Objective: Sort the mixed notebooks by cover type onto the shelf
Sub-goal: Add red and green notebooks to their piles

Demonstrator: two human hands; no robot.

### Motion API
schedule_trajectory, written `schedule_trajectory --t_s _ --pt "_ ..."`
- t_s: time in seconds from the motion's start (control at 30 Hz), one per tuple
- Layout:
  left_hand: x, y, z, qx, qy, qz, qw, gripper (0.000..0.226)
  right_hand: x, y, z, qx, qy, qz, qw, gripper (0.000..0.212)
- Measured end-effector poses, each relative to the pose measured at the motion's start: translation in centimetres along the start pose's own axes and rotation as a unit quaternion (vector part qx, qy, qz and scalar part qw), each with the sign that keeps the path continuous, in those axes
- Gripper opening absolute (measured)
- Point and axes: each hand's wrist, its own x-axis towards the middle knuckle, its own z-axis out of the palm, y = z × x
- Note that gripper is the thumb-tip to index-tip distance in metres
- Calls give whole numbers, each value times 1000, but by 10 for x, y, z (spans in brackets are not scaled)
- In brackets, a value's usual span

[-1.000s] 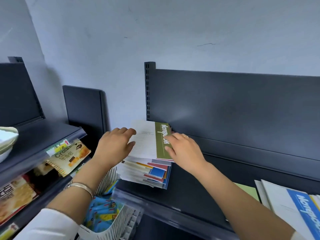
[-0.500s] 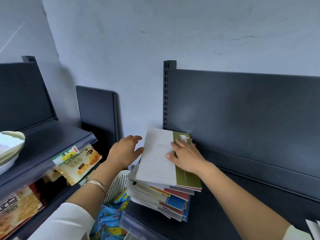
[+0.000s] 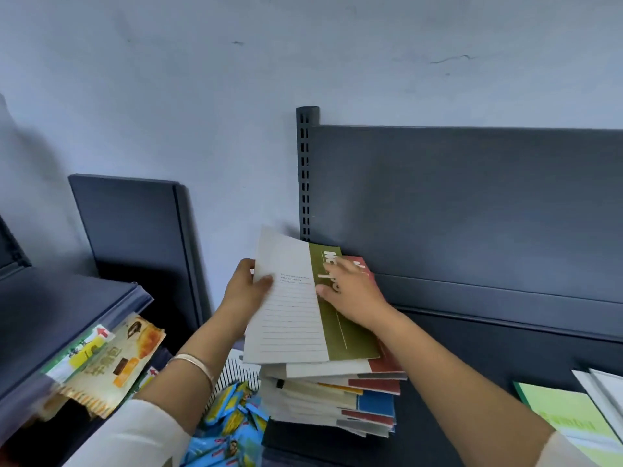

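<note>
Since half a second ago the top notebook (image 3: 305, 308), white with a green band, has been tilted up at its left edge, and a red-banded notebook (image 3: 365, 269) now shows beneath it at the far corner. The left hand (image 3: 244, 296) has closed on that left edge, thumb on the ruled cover and fingers behind it. The right hand (image 3: 354, 294) lies flat and spread on the green band, gripping nothing that can be seen. The lifted notebook sits on the stack of notebooks (image 3: 332, 399) at the left end of the dark shelf (image 3: 488, 358), just in front of the shelf's back panel (image 3: 472, 203) and slotted post (image 3: 304, 170).

A white slatted basket (image 3: 236, 370) sits below and left of the stack, holding blue and yellow packets (image 3: 232, 429); the left forearm, with a bracelet (image 3: 194, 364), crosses over it. On the neighbouring shelf (image 3: 60, 311) to the left, snack bags (image 3: 104, 365) stick out past the front edge. At the right end of the dark shelf lies a light green notebook (image 3: 569, 419), with white notebooks (image 3: 603, 396) just beside it at the picture's border.
</note>
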Motion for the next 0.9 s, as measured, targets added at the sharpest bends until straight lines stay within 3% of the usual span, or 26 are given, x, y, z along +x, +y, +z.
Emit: schedule_trajectory --t_s 0.1,0.23,0.37,0.43,0.53,0.6,0.63,0.7,0.73,0.77,0.8,0.9 --pt "3 -1 -9 -51 27 24 998 17 0 -1 -5 66 69 89 991 57" --pt "-3 2 -11 -152 33 37 987 17 -2 -7 -9 200 71 159 964 62" --pt "-9 12 0 -204 14 29 978 15 -11 -11 -16 422 34 207 882 19" --pt "-8 18 7 -189 0 38 981 14 -16 -6 -21 441 59 198 873 10" --pt "-5 22 16 -171 -16 64 983 21 -21 10 -32 397 157 173 888 6" --pt "-2 17 22 -89 -37 58 994 25 -25 24 -39 380 215 187 880 3" --pt "0 13 25 -23 -53 45 997 29 -26 33 -41 376 235 201 873 4" --pt "-3 3 28 80 -117 -18 990 77 -30 48 -42 378 255 226 861 4" --pt "-5 -1 29 95 -140 -48 984 98 -33 53 -41 380 255 238 857 4" --pt "-4 -5 30 92 -151 -54 983 106 -35 57 -39 383 251 247 854 5" --pt "-6 -5 29 79 -157 -54 983 102 -37 58 -36 386 247 254 852 6" --pt "-6 -4 23 4 -171 -57 984 55 -37 56 -28 388 248 257 850 9"
